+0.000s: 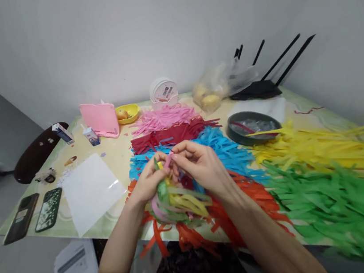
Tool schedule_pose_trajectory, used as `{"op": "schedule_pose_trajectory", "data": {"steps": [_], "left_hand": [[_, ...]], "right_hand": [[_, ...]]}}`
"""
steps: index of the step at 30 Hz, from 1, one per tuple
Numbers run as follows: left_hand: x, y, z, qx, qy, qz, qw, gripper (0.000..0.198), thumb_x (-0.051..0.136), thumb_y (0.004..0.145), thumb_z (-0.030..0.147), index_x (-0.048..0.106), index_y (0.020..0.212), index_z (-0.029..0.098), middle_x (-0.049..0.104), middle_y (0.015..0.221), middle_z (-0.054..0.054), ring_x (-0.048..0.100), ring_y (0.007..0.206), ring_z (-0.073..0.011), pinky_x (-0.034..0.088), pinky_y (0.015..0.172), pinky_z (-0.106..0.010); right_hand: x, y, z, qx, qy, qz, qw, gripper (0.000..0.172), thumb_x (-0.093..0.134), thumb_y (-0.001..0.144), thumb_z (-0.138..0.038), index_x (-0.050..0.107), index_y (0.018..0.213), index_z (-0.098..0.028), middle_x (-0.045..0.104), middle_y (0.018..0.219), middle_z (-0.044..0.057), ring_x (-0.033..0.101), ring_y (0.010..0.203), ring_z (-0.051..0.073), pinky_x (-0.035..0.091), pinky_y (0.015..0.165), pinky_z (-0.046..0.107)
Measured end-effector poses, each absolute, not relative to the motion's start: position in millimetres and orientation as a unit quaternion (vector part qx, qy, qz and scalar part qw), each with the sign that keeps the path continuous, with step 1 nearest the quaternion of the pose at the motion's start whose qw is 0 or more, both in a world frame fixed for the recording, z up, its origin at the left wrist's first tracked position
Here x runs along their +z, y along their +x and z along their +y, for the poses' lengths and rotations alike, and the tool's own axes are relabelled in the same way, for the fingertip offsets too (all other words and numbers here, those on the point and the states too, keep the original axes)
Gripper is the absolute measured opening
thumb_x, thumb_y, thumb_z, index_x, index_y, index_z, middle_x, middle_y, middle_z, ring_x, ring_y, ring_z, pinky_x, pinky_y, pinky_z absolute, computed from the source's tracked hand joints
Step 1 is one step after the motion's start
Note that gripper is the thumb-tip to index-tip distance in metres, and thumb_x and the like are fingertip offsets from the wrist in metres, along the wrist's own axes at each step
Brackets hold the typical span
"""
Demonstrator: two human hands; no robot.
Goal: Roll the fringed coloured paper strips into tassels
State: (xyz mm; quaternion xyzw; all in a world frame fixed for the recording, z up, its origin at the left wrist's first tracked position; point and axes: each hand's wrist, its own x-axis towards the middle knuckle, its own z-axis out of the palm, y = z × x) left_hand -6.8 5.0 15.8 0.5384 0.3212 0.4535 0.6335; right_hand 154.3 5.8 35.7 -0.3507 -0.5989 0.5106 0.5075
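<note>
Over the middle of the table, my left hand (152,178) is closed around a bundle of multicoloured paper strips (180,204), mostly green, yellow and pink, that hangs below it. Close beside it, my right hand (195,159) pinches a pink strip (169,158) at the top of the bundle. Fingers of both hands nearly meet there, and the exact grip is partly hidden. Under and around the hands lie piles of cut strips: blue (224,149), orange-red (257,198), dark red (171,134) and pink (166,117).
Yellow strips (331,148) and green strips (338,205) spread at right, past a dark round tray (256,138). A black router (256,90) and a plastic bag (211,92) stand behind. At left are white paper (90,189), two phones (48,210), a pink tablet case (101,118) and small cartons (91,136).
</note>
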Motion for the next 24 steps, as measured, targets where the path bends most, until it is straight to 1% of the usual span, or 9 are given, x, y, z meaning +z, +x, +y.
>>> {"op": "schedule_pose_trajectory", "data": {"steps": [3,7,10,12,13,15,18,21,24], "left_hand": [[17,-13,8,0.479,0.532,0.359,0.599,0.030,0.066,0.083,0.040,0.071,0.096,0.014,0.072,0.082,-0.004,0.065,0.070,-0.0156,0.048,0.064,-0.023],[25,-29,10,0.486,0.551,0.372,0.567,0.039,0.062,0.088,0.044,0.075,0.111,0.015,0.076,0.106,-0.011,0.071,0.090,-0.0240,0.053,0.076,-0.030],[36,-46,7,0.514,0.617,0.352,0.482,0.034,0.061,0.090,0.041,0.078,0.109,0.018,0.072,0.121,-0.012,0.064,0.118,-0.0289,0.048,0.101,-0.037],[43,-56,2,0.536,0.658,0.329,0.414,0.030,0.063,0.090,0.040,0.080,0.103,0.020,0.071,0.124,-0.012,0.058,0.127,-0.0299,0.042,0.109,-0.040],[47,-60,-1,0.551,0.665,0.324,0.386,0.029,0.064,0.090,0.040,0.080,0.103,0.020,0.073,0.121,-0.012,0.059,0.126,-0.0301,0.043,0.109,-0.041],[51,-62,-5,0.579,0.661,0.331,0.345,0.030,0.060,0.092,0.038,0.078,0.110,0.020,0.077,0.103,-0.012,0.067,0.112,-0.0278,0.049,0.101,-0.041],[53,-49,-6,0.560,0.669,0.385,0.301,0.030,0.059,0.094,0.034,0.074,0.117,0.021,0.074,0.083,-0.006,0.069,0.087,-0.0206,0.051,0.091,-0.035],[48,-25,-1,0.504,0.687,0.420,0.312,0.021,0.071,0.084,0.030,0.077,0.101,0.019,0.072,0.088,-0.005,0.065,0.086,-0.0189,0.050,0.087,-0.031],[39,-12,4,0.499,0.637,0.420,0.410,0.017,0.075,0.078,0.033,0.075,0.080,0.016,0.070,0.082,-0.005,0.063,0.079,-0.0178,0.049,0.078,-0.029]], "right_hand": [[33,160,7,0.516,-0.353,-0.577,0.526,0.032,0.069,0.083,-0.049,0.060,0.088,-0.019,0.054,0.056,-0.006,0.042,0.042,0.007,0.030,0.041,0.020],[28,170,13,0.508,-0.333,-0.575,0.549,0.029,0.070,0.083,-0.046,0.060,0.088,-0.019,0.044,0.052,-0.009,0.033,0.041,0.006,0.026,0.041,0.020],[26,173,16,0.457,-0.364,-0.570,0.577,0.025,0.067,0.085,-0.043,0.060,0.088,-0.019,0.044,0.054,-0.009,0.033,0.043,0.006,0.027,0.043,0.021],[27,173,15,0.381,-0.412,-0.572,0.599,0.020,0.065,0.087,-0.039,0.060,0.087,-0.019,0.046,0.056,-0.008,0.036,0.046,0.007,0.029,0.045,0.022],[27,172,14,0.341,-0.433,-0.579,0.600,0.018,0.064,0.088,-0.036,0.061,0.088,-0.019,0.047,0.057,-0.007,0.038,0.048,0.008,0.031,0.047,0.022],[30,169,10,0.295,-0.451,-0.606,0.585,0.013,0.063,0.088,-0.032,0.063,0.088,-0.019,0.051,0.059,-0.006,0.042,0.051,0.008,0.033,0.050,0.022],[34,160,5,0.332,-0.416,-0.641,0.553,0.013,0.061,0.088,-0.031,0.064,0.090,-0.019,0.054,0.061,-0.004,0.046,0.052,0.009,0.034,0.049,0.022],[37,152,2,0.375,-0.380,-0.638,0.555,0.015,0.060,0.089,-0.033,0.064,0.090,-0.019,0.057,0.063,-0.003,0.048,0.053,0.010,0.036,0.049,0.022],[35,149,1,0.375,-0.386,-0.628,0.562,0.015,0.061,0.089,-0.033,0.064,0.093,-0.019,0.060,0.065,-0.003,0.052,0.055,0.011,0.039,0.052,0.023]]}}
